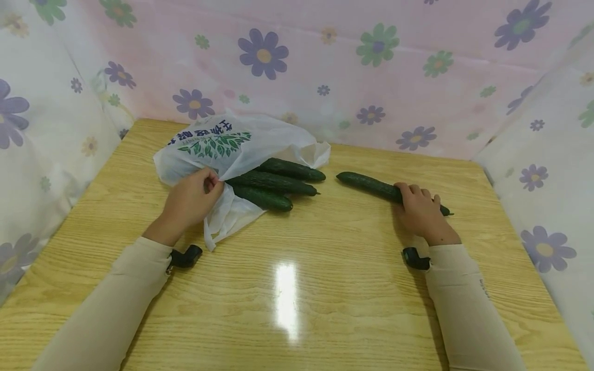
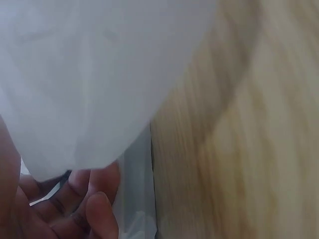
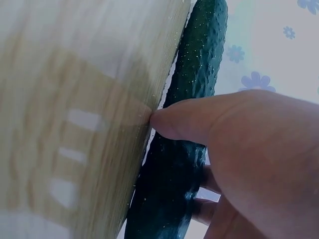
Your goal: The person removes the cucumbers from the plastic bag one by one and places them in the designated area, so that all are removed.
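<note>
A white plastic bag (image 1: 274,135) with green leaf print lies on its side at the back left of the table. Out of its mouth stick several dark green cucumbers (image 1: 278,183). My left hand (image 1: 190,203) pinches the bag's edge between thumb and fingers; in the left wrist view the bag film (image 2: 94,89) covers part of the fingers. To the right, my right hand (image 1: 419,214) grips a separate cucumber (image 1: 368,184) near its right end. The right wrist view shows the thumb across this cucumber (image 3: 197,59), which lies along the tabletop.
The wooden table (image 1: 343,299) has a bright light reflection near its front. Flower-patterned cloth (image 1: 306,67) hangs behind the table and along both sides. A small black device (image 1: 185,256) is strapped at the left wrist, another black device (image 1: 415,258) at the right.
</note>
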`<act>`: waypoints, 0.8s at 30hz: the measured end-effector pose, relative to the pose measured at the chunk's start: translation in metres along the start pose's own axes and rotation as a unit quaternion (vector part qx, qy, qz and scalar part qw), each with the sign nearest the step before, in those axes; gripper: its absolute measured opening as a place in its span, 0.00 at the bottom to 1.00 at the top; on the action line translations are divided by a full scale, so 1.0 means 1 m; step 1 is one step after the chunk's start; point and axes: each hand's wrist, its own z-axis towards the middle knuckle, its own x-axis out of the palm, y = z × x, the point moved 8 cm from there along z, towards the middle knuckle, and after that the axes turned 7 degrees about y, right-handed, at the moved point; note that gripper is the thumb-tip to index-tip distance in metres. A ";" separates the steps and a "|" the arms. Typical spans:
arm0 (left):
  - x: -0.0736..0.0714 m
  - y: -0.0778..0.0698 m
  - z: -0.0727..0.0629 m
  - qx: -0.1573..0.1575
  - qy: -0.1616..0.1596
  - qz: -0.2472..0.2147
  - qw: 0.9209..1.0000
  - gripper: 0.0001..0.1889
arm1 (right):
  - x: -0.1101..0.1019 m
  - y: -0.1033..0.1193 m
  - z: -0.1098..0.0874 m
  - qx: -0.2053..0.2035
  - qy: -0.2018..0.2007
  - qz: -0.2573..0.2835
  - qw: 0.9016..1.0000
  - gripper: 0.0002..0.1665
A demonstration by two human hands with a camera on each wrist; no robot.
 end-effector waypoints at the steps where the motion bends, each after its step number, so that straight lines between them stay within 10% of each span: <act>1: 0.000 0.000 0.000 0.000 0.001 0.001 1.000 0.12 | 0.000 0.000 0.000 -0.001 -0.002 -0.001 1.000 0.33; 24: 0.000 0.000 0.000 -0.001 0.009 0.005 1.000 0.11 | -0.010 0.004 -0.003 -0.038 -0.068 -0.001 0.997 0.30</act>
